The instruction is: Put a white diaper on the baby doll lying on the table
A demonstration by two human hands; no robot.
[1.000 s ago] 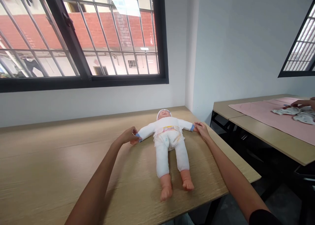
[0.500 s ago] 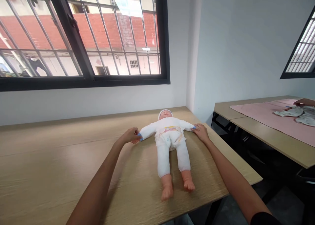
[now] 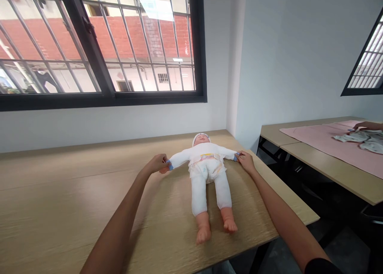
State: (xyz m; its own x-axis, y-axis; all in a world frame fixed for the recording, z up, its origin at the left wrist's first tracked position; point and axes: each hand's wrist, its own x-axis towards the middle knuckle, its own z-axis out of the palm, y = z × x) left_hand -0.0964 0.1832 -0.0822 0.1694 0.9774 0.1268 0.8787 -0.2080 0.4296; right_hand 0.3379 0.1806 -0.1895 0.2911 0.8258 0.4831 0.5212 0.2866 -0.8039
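A baby doll lies on its back on the wooden table, arms spread out to both sides and bare feet toward me. It has a white cap, a white cloth body and a diaper round its hips. Blue bands mark the ends of its sleeves. My left hand is closed on the blue sleeve cuff at the left of the view, by the doll's hand. On the other side, my right hand pinches the opposite blue sleeve cuff. The fingertips partly hide both cuffs.
At the right stands a second table with a pink mat. Another person's hand is over pale patterned clothing there. A barred window and a wall are behind my table. Its right edge borders a gap.
My hands have shifted very slightly at the two cuffs, and more blue shows. The doll stays in place. The other person's hand has moved left over the clothing.
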